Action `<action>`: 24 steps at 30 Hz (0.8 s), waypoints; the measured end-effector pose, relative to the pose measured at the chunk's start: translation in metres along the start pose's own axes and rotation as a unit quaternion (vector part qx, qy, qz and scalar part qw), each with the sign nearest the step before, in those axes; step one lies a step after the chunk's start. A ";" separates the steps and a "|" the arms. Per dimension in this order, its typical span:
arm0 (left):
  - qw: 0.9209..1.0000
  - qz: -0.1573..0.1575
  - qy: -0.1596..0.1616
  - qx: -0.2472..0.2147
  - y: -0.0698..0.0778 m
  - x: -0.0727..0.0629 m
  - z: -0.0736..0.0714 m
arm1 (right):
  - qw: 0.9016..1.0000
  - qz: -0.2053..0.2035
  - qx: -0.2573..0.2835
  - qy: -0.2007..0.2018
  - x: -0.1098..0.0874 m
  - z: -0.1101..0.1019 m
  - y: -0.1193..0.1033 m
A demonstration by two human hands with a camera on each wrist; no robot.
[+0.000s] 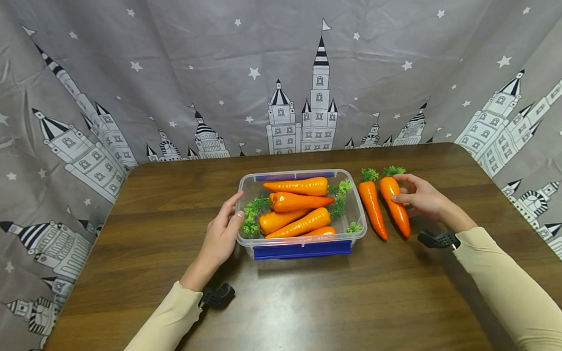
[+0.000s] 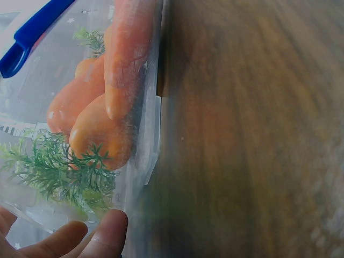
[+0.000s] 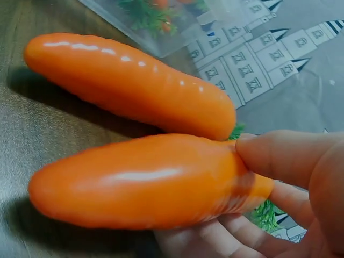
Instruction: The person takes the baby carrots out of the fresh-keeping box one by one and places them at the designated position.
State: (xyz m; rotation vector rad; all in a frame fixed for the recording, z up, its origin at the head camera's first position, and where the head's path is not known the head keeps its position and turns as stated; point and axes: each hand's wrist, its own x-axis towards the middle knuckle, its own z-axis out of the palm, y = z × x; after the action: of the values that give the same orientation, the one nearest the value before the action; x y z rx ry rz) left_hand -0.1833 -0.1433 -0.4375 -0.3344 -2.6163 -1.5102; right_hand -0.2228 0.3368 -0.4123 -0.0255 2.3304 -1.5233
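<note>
A clear plastic food container point(image 1: 359, 214) with blue clips stands on the table, holding several orange toy carrots point(image 1: 298, 187) with green leafy tops. At its left end, my left hand point(image 1: 221, 234) touches the side with fingers fairly straight; the left wrist view shows the fingertips point(image 2: 110, 231) against the clear wall. To the right of the container, my right hand point(image 1: 425, 197) pinches a carrot point(image 1: 396, 206) near its leafy end, thumb on one side and fingers beneath, as the right wrist view shows. A second loose carrot point(image 3: 129, 86) lies beside it, between it and the container.
The brown wooden table point(image 1: 288, 313) extends toward me and to both sides. Behind it hangs a grey curtain point(image 1: 189, 58) printed with castles and stars. A black wrist mount sits on each forearm near the sleeve.
</note>
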 end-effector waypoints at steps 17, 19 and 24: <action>1.000 -0.003 -0.002 -0.006 0.000 0.001 0.000 | 0.996 0.026 -0.065 0.049 0.011 0.015 -0.005; 1.000 -0.003 -0.002 -0.006 0.001 0.001 0.000 | 0.997 0.026 -0.060 0.046 0.010 0.016 -0.005; 1.000 0.000 -0.003 -0.005 0.000 0.000 0.000 | 0.997 0.025 -0.052 0.044 0.009 0.015 -0.003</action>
State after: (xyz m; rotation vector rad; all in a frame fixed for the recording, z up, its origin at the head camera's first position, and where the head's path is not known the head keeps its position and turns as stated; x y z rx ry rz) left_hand -0.1835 -0.1433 -0.4370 -0.3388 -2.6140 -1.5248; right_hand -0.2273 0.3198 -0.4173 0.0743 2.4580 -1.4045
